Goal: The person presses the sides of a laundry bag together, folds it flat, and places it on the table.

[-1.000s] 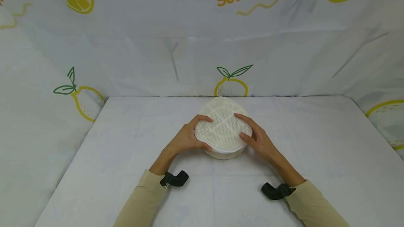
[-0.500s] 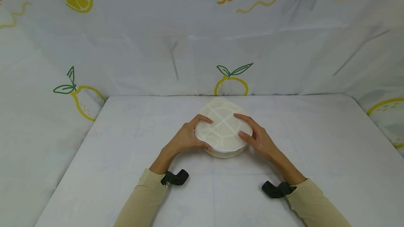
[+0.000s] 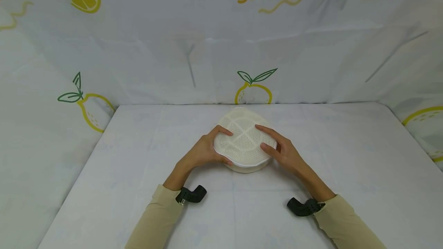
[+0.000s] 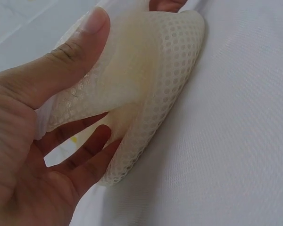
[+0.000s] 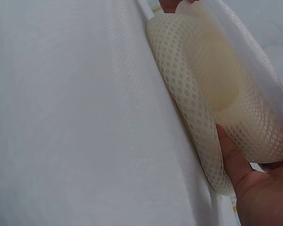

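Note:
A cream, round mesh laundry bag (image 3: 243, 145) with white edging stands near the middle of the table, its crossed top panel tilted toward me. My left hand (image 3: 202, 151) grips its left side, thumb on one face and fingers curled beneath the upper layer, as the left wrist view shows with the mesh (image 4: 172, 61). On the opposite side my right hand (image 3: 285, 153) holds the rim, two fingertips lying on the top panel. In the right wrist view the padded lower rim (image 5: 179, 70) rests against the white cloth, and a fold opens between the layers.
A white cloth (image 3: 138, 156) covers the table. Behind it hangs a white curtain (image 3: 155, 68) printed with lemons, meeting the table's back edge just beyond the bag. Black wrist cameras sit on both cuffs of the beige sleeves (image 3: 152, 218).
Both hands keep their hold on the laundry bag. The right fingertips have slid very slightly inward over its top, and the head view has tilted down a little.

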The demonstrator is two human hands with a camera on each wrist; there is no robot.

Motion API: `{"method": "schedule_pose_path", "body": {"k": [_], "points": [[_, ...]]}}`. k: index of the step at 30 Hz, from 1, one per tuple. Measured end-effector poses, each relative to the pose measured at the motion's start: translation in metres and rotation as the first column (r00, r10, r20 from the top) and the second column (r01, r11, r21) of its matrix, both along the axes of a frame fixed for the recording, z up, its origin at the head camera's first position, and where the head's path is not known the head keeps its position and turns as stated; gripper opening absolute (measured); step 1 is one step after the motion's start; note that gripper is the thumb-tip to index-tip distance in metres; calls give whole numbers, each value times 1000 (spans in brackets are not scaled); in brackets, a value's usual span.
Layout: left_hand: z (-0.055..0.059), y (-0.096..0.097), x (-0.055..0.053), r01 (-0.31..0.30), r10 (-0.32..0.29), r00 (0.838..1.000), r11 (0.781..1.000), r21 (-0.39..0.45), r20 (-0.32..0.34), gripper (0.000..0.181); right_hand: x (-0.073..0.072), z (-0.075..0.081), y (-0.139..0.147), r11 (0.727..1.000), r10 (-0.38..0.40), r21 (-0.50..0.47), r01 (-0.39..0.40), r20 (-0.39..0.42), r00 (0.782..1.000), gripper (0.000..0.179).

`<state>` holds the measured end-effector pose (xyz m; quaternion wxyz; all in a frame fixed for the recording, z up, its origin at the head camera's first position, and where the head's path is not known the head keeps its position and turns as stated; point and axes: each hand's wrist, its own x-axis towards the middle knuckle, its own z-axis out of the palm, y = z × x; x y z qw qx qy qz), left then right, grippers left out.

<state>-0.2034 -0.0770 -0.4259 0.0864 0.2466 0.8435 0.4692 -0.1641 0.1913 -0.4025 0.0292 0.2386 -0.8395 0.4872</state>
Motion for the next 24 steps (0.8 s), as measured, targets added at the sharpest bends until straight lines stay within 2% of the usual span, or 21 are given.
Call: {"method": "schedule_pose_path", "body": {"k": [3, 8, 11, 16, 24], "points": [[1, 0, 0, 0, 0, 1000, 1000, -3, 26, 81, 0, -1, 0, 1000, 3, -5, -3, -2, 1000, 49], [3, 0, 0, 32, -33, 998, 999, 11, 54, 79, -9, -21, 6, 1000, -10, -29, 10, -5, 1000, 50], [3, -3, 0, 53, -57, 996, 997, 54, 75, 67, -13, -28, 8, 999, -8, -49, 8, 1, 1000, 51], [2, -6, 0, 73, -89, 990, 988, 136, 114, 49, -14, -30, 9, 998, -1, -60, 2, 11, 1000, 50], [3, -4, -2, 63, -80, 988, 990, 129, 130, 54, -15, -29, 8, 999, 2, -51, -1, 4, 1000, 52]]}}
